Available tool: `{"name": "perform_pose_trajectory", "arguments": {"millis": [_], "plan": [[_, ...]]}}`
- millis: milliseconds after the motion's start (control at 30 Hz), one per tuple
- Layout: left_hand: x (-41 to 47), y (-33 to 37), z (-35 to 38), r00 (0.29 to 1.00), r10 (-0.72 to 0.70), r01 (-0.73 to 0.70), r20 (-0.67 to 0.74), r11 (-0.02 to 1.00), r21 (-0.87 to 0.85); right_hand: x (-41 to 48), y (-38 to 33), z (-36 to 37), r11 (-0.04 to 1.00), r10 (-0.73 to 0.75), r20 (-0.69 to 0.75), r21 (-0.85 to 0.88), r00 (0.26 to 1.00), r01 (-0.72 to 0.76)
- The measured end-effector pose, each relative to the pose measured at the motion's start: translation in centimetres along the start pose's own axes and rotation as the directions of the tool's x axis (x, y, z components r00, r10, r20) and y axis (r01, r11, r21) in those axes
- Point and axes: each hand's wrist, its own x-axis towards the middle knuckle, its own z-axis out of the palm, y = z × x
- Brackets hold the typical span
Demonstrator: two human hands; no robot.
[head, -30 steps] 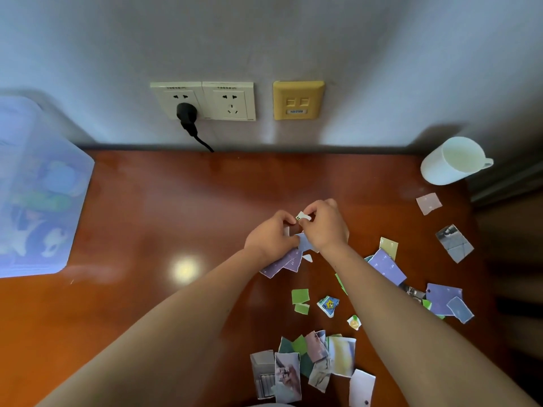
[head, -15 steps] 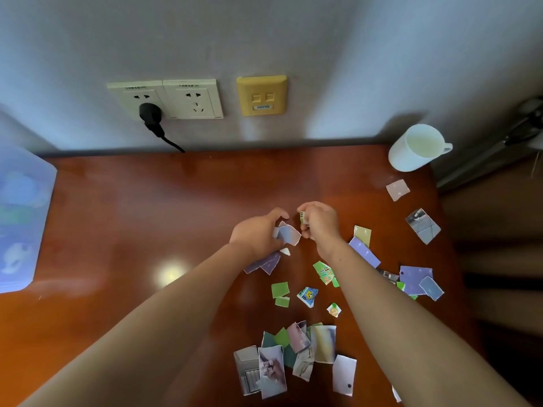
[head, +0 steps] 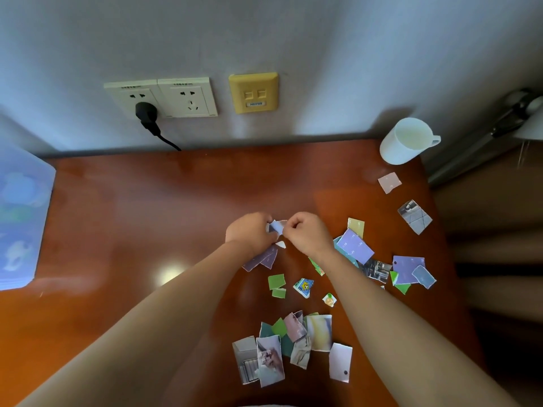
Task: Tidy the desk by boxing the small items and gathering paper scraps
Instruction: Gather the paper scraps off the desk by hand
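Note:
My left hand (head: 251, 232) and my right hand (head: 305, 233) meet over the middle of the brown desk (head: 147, 218). Both pinch a small stack of paper scraps (head: 277, 226) between the fingertips; purple scraps (head: 263, 259) stick out below my left hand. Loose scraps lie on the desk: a purple piece (head: 354, 246) by my right wrist, green pieces (head: 276, 284), a cartoon sticker scrap (head: 304, 287), and a pile of photo scraps (head: 293, 342) near the front edge. A translucent blue storage box (head: 20, 218) stands at the far left.
A white mug (head: 404, 141) stands at the back right corner. More scraps, a pink scrap (head: 389, 182) and a grey photo scrap (head: 415, 216), lie near the right edge. Wall sockets (head: 161, 96) with a black plug (head: 147, 117) are behind the desk.
My hands parted slightly, then came together again on the held scraps. The view shifted right, so the blue box sits further to the left edge.

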Motion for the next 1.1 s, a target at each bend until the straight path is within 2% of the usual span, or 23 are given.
{"name": "perform_pose_trajectory", "arguments": {"millis": [167,300,467,733,800,867,900,967,1033,1100], "plan": [[-1.5,-0.8,0.5,0.987,-0.161,0.155,-0.004,0.957,-0.247,-1.6,0.9,0.5,0.956,-0.08,0.026,-0.283,0.996,0.084],[-2.9,-1.2,0.7,0.978,-0.209,0.199,0.004,0.928,-0.316,-2.4,1.2,0.8,0.897,-0.173,-0.027,-0.416,0.984,0.147],[-3.7,-1.3,0.8,0.975,-0.223,0.21,0.0,0.918,-0.335,-2.5,1.3,1.2,0.87,-0.216,-0.067,-0.465,0.974,0.161],[-3.5,-1.1,0.8,0.97,-0.243,0.227,0.005,0.898,-0.376,-2.1,0.9,1.2,0.836,-0.193,0.009,-0.521,0.981,0.169],[-3.5,-1.4,1.0,0.966,-0.256,0.243,0.024,0.875,-0.419,-2.1,1.0,1.6,0.901,-0.118,0.017,-0.418,0.993,0.114],[-3.8,-1.6,1.0,0.958,-0.283,0.266,0.048,0.808,-0.525,-2.4,0.7,2.0,0.995,-0.004,0.04,-0.096,0.999,0.007],[-4.1,-1.6,1.0,0.953,-0.297,0.273,0.059,0.757,-0.594,-2.7,0.2,2.1,0.99,0.061,0.068,0.123,0.996,-0.069],[-4.9,-1.6,0.8,0.943,-0.322,0.278,0.08,0.635,-0.721,-3.7,-0.9,2.0,0.861,0.16,0.16,0.459,0.974,-0.217],[-6.2,-1.2,0.6,0.933,-0.348,0.271,0.092,0.513,-0.815,-5.0,-2.0,1.8,0.747,0.165,0.242,0.602,0.956,-0.281],[-7.7,-0.8,0.2,0.926,-0.365,0.234,0.095,0.359,-0.903,-6.2,-2.8,1.9,0.679,0.094,0.304,0.677,0.948,-0.284]]}}
